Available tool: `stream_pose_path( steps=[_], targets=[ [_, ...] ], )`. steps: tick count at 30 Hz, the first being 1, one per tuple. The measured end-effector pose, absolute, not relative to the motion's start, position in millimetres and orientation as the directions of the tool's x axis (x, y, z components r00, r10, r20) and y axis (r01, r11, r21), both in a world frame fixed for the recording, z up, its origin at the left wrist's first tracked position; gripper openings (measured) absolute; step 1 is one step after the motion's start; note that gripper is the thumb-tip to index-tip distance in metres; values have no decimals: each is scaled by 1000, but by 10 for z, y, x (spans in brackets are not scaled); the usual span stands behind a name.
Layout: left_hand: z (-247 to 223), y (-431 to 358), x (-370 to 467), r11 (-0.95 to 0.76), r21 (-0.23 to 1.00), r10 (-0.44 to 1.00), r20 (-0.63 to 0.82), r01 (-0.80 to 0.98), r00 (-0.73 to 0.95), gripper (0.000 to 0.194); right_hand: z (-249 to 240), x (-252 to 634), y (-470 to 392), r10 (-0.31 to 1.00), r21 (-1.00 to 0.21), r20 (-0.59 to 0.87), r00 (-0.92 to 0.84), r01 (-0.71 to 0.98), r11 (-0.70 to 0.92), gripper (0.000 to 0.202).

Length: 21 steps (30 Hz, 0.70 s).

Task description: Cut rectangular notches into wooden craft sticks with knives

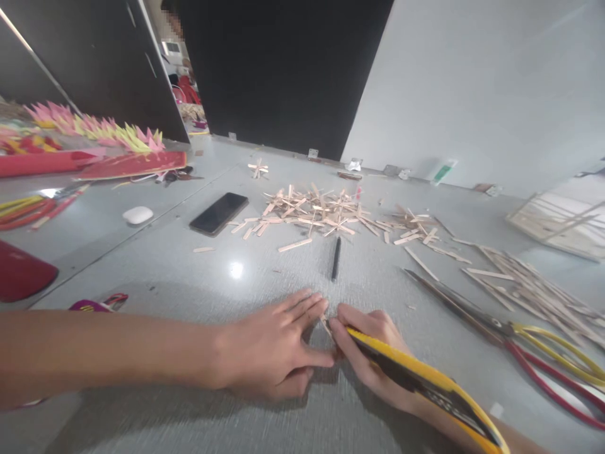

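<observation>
My left hand [283,343] rests low on the grey tabletop, its fingertips and thumb pinning a short wooden stick [326,325] between them. My right hand [378,353] is closed round a yellow and black utility knife [425,381]. The knife's front end meets the stick beside my left thumb; the blade is hidden by my fingers. Just beyond both hands lies a black pen [336,258]. Farther back is a loose heap of short, flat wooden sticks [312,211].
Large scissors [496,325] with red and yellow handles lie at the right, near long wooden strips [534,290]. A phone [218,214] and a white case [138,215] are at the left. Pink and yellow paper decorations [99,126] sit behind. Upright panels [283,69] border the far edge.
</observation>
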<state>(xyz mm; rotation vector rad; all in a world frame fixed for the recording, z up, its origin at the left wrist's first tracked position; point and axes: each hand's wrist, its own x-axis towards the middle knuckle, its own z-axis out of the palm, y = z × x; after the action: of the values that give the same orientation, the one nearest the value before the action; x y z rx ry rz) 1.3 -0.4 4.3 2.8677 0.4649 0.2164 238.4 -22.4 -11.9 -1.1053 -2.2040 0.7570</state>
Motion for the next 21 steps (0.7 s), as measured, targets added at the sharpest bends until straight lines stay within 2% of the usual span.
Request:
stream_pose_path(
  steps=[7, 11, 13, 15, 18, 19, 21],
  targets=[
    [37, -17, 5, -927, 248, 320, 136, 280, 938, 35, -152, 2403, -261, 853, -737, 201, -482, 499, 456, 34],
    [27, -45, 2, -932, 223, 323, 154, 286, 934, 40, -122, 2399, -266, 891, -768, 197, -409, 500, 400, 40],
    [27, -69, -5, -936, 172, 333, 152, 307, 931, 47, -90, 2404, -264, 917, -785, 202, -345, 502, 362, 43],
    [27, -95, -21, -947, 64, 321, 178, 315, 930, 51, -65, 2410, -267, 935, -801, 208, -288, 498, 332, 43],
    [20, -106, -57, -945, -96, 278, 272, 313, 921, 40, -64, 2414, -278, 943, -819, 215, -255, 479, 316, 41],
    [16, -97, -68, -942, -97, 279, 300, 320, 912, 34, -75, 2414, -281, 943, -821, 218, -250, 475, 316, 41],
    [8, -61, -80, -936, 0, 333, 320, 351, 887, 29, -106, 2411, -284, 944, -818, 228, -238, 480, 319, 40]
  ],
)
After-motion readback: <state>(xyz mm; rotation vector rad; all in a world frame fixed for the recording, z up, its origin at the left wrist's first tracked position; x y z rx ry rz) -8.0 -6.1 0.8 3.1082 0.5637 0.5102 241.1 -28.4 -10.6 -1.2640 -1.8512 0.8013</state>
